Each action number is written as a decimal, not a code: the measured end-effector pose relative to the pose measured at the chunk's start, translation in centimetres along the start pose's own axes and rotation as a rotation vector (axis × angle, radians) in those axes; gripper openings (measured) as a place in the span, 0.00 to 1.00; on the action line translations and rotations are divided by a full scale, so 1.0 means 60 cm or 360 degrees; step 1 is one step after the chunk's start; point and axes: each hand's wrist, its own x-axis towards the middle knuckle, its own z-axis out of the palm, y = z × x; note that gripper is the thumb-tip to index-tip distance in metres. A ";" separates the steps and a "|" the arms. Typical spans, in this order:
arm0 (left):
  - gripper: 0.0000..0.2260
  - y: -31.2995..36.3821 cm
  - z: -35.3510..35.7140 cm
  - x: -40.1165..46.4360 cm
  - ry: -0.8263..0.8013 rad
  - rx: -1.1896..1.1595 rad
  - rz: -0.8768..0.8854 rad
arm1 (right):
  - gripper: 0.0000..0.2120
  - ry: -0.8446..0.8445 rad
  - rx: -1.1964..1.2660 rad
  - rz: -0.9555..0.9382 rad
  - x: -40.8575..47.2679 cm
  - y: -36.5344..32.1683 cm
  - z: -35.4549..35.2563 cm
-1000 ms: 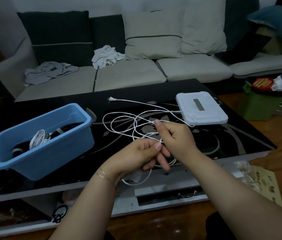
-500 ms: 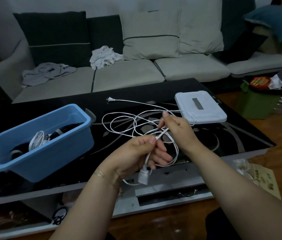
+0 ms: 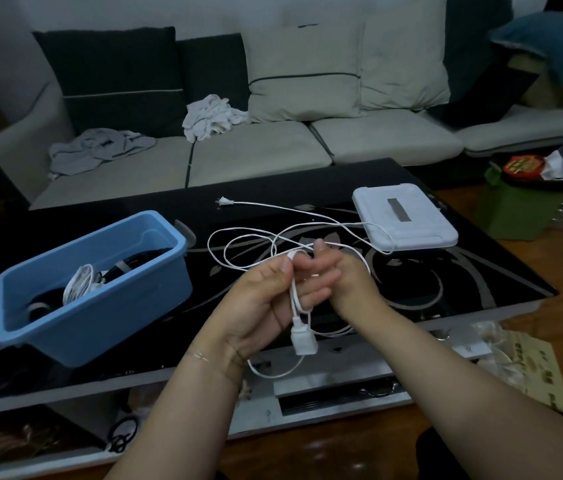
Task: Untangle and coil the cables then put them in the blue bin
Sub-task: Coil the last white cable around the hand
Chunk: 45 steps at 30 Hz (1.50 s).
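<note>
Since a second ago the right hand has drawn back from its reach over the loops and now sits against the left hand. The cable has been folded upright in the left fingers, so its connector now hangs below the palm.

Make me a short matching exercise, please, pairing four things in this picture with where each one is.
Things:
1. plug
2. socket end
3. bin
4. white box

Places:
A. table's right side
B. hanging below the left hand
C. far side of the table, lying flat
D. table's left side, cables inside

Pairs: 1-C, 2-B, 3-D, 4-A
</note>
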 end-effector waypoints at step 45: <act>0.19 0.010 -0.025 0.002 0.0243 0.1019 -0.0094 | 0.17 0.0065 0.0051 -0.0452 0.002 -0.016 -0.024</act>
